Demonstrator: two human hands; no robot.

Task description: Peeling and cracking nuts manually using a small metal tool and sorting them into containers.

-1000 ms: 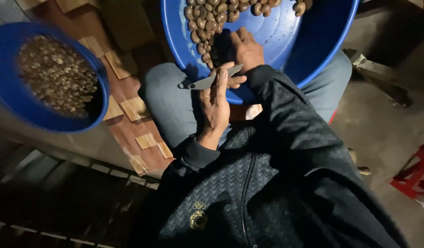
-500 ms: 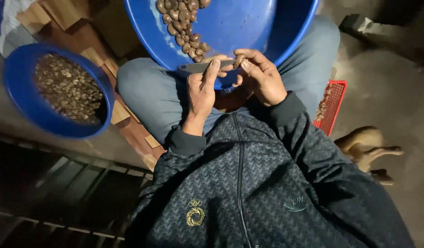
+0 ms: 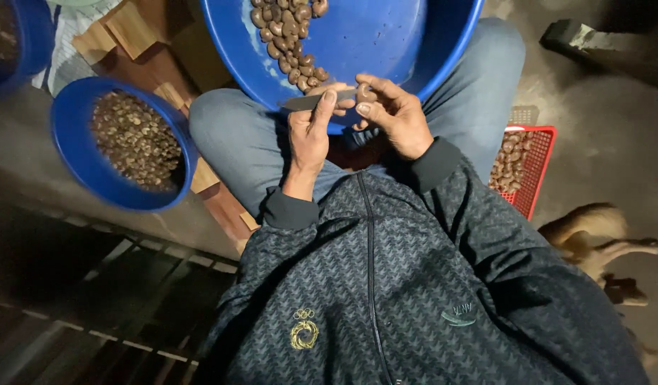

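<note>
The large blue basin (image 3: 386, 43) runs off the top edge; behind it, the knife (image 3: 311, 101) handle hides inside the left hand (image 3: 307, 139).

1. Blue basins: three. One big on the lap (image 3: 443, 43) at 12 o'clock, one smaller (image 3: 79, 160) at 9 o'clock, one cut off (image 3: 29, 43) at 10 o'clock.
2. Red mesh basket (image 3: 539, 171): one, 3 o'clock.
3. Knife (image 3: 311, 101): one.
4. Hands: two, left (image 3: 307, 139), right (image 3: 393, 117).
5. Dog (image 3: 600, 239): one, 4 o'clock.
6. Nuts: too many to count.
</note>
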